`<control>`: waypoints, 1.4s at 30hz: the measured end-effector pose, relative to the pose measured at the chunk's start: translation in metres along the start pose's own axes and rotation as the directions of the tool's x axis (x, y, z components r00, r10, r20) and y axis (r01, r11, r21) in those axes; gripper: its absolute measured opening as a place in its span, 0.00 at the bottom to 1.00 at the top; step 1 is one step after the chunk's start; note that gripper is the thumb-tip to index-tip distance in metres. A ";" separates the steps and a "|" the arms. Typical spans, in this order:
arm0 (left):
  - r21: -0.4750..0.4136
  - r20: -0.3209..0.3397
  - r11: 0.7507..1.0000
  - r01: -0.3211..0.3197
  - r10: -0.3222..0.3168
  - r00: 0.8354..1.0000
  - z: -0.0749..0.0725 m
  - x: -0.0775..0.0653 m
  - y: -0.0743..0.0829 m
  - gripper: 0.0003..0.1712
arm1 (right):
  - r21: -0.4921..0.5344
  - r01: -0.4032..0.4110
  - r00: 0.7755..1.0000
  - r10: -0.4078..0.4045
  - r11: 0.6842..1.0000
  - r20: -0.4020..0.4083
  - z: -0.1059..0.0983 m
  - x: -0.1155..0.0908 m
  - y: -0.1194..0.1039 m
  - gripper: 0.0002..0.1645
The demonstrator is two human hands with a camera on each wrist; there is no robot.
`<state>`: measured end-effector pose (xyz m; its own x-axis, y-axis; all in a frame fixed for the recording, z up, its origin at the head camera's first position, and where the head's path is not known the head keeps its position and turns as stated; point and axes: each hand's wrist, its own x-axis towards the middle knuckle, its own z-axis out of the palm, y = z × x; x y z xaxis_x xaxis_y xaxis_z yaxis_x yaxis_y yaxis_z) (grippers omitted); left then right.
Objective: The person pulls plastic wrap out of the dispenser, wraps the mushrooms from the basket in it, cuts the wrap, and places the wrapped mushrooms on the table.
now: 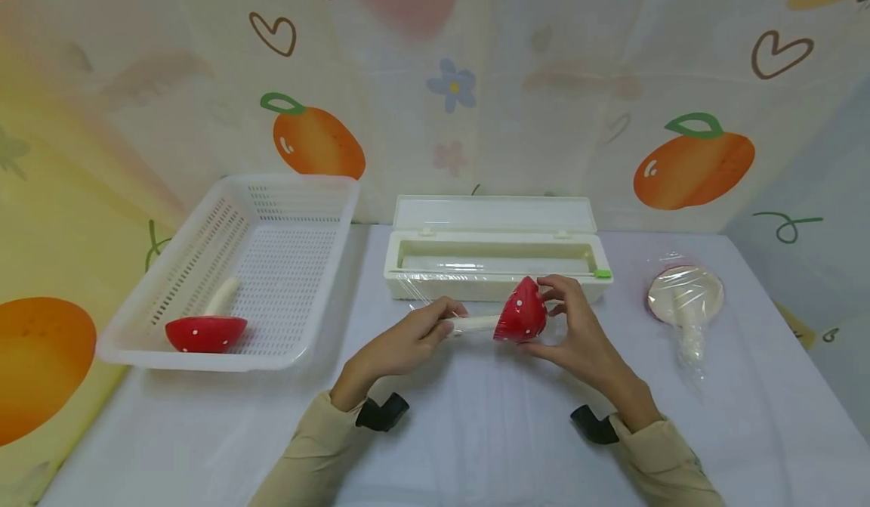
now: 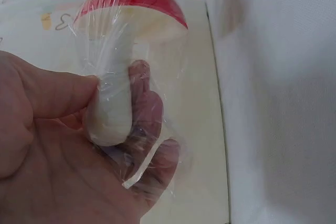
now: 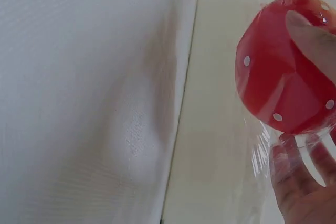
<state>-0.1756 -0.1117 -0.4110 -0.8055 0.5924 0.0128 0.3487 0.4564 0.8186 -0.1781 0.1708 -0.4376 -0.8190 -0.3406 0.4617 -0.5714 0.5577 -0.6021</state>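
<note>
A toy mushroom (image 1: 521, 314) with a white-dotted red cap and a white stem lies sideways between both hands, just in front of the cling film box (image 1: 498, 288). Clear cling film (image 2: 173, 66) covers it, loose and wrinkled around the stem. My left hand (image 1: 408, 337) grips the stem, thumb on one side and fingers on the other. On the cap, my right hand (image 1: 581, 333) has its thumb pressed against the red top (image 3: 273, 72), while its other fingers are around the far side, partly behind film.
At left stands a white perforated basket (image 1: 309, 280) with another red-capped mushroom (image 1: 206, 334) in it. A film-wrapped mushroom (image 1: 688, 295) lies cap-down at the right. The box's lid (image 1: 494, 214) is raised, and a green slider (image 1: 602, 273) sits at its right end.
</note>
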 end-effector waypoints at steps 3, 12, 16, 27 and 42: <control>-0.016 0.005 1.000 -0.001 0.001 1.000 0.000 -0.001 -0.001 0.13 | -0.032 0.004 1.000 -0.004 0.999 0.009 0.002 0.001 0.000 0.61; 0.153 -0.040 0.987 -0.036 0.043 0.998 0.004 0.000 0.002 0.14 | -0.133 -0.003 1.000 0.004 0.991 0.011 0.001 -0.001 -0.003 0.60; 0.223 -0.064 0.975 -0.012 0.027 0.998 0.008 0.001 0.006 0.14 | -0.102 -0.006 1.000 0.006 0.995 -0.002 0.003 0.000 -0.001 0.59; 0.329 -0.130 0.941 -0.073 0.122 0.984 0.016 0.004 0.003 0.16 | -0.067 -0.002 1.000 0.002 0.998 0.005 0.010 -0.001 0.003 0.64; 0.431 -0.172 0.899 -0.080 0.169 0.970 0.008 0.004 0.008 0.15 | -0.179 0.051 0.998 -0.058 0.983 -0.035 0.002 0.013 0.000 0.57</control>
<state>-0.1724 -0.0998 -0.4087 -0.8053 0.5378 0.2496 0.5844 0.6491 0.4870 -0.1885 0.1646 -0.4329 -0.7823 -0.3456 0.5182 -0.5935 0.6660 -0.4519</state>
